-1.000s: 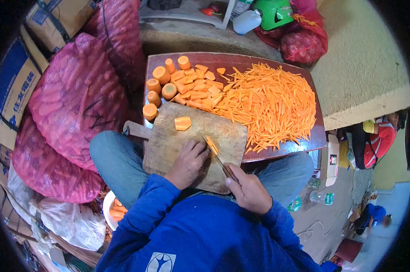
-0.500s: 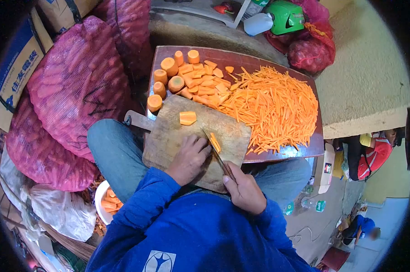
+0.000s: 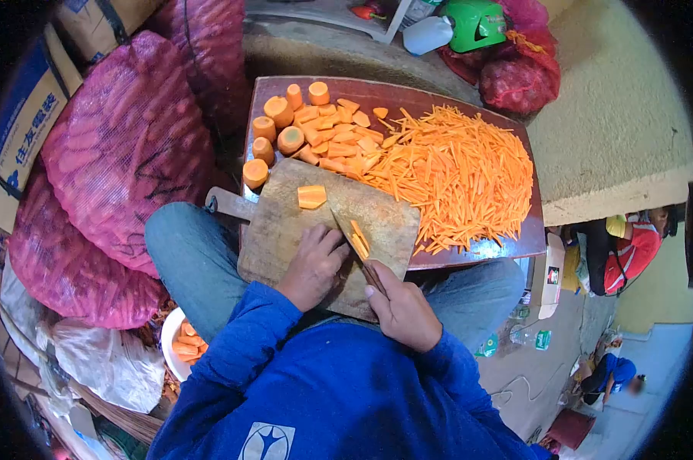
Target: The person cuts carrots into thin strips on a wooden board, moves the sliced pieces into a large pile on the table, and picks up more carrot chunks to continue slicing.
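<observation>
- The wooden cutting board rests across the person's lap, its handle sticking out toward the left knee; every place below is given relative to this board.
- The right hand sits at the board's near right edge, fingers wrapped tight around the handle of a knife.
- The knife blade slants up and left from that hand over the middle of the board.
- The left hand lies on the board's near half, just left of the blade, fingers curled together and pressing down on a carrot piece.
- That carrot piece shows as thin orange slices right against the blade, at the board's centre-right.
- A second carrot chunk, a squared block, lies alone on the far half of the board, well clear of both hands.
- Beyond the board's far edge a dark wooden tray carries the cut produce.
- On the tray, past the board's far left corner, are round carrot stumps and flat slabs.
- Past the board's far right corner, a large heap of carrot matchsticks fills most of the tray.
- Left of the board stand red mesh sacks stuffed with carrots.
- Below the board's left side, by the person's thigh, a white bowl holds carrot scraps.
</observation>
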The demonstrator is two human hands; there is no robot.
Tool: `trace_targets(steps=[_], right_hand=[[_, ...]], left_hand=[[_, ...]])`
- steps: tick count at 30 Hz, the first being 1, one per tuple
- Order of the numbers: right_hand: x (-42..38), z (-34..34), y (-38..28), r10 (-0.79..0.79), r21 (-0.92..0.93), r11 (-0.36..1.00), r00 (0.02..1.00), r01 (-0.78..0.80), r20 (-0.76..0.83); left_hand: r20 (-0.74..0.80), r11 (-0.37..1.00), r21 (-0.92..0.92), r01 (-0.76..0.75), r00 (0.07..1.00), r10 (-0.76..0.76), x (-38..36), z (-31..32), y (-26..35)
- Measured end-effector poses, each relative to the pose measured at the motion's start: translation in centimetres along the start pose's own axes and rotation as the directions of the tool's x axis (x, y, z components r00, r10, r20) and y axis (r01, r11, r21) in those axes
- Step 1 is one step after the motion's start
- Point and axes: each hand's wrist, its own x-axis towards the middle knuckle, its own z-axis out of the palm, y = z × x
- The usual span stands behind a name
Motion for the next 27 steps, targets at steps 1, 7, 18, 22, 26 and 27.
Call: trace_targets(steps=[1, 7, 18, 22, 26, 27], right_hand=[[0.2, -0.2, -0.3, 0.017, -0.014, 1.0, 1.0, -0.017, 0.023], [-1.2, -0.8, -0.1, -0.073, 0.043, 0.996, 0.997, 0.072, 0.023], [-1.3, -1.0, 0.2, -0.091, 0.097, 0.991, 0.996, 0.089, 0.009], [-0.3, -0.1, 0.6, -0.082, 0.051, 0.995, 0.997, 0.082, -0.012], [-0.8, -0.4, 0.2, -0.105, 0.045, 0.993, 0.994, 0.105, -0.009], [-1.0, -0.3, 0.4, -0.105, 0.045, 0.993, 0.994, 0.105, -0.003]], left_hand=[[-0.027, 1.0, 0.0, 0.003, 1.0, -0.003, -0.1, 0.3, -0.1], [-0.068, 0.999, 0.032, -0.009, 0.998, 0.012, -0.2, 0.3, -0.3], [-0.117, 1.0, 0.011, -0.025, 0.993, 0.026, -0.1, 0.3, -0.1], [-0.092, 0.999, 0.034, -0.006, 0.996, 0.009, -0.3, 0.8, -0.2], [-0.087, 1.0, 0.025, 0.001, 0.996, 0.001, -0.4, 0.5, -0.2], [-0.088, 1.0, 0.024, 0.007, 0.996, -0.005, -0.4, 0.4, -0.2]])
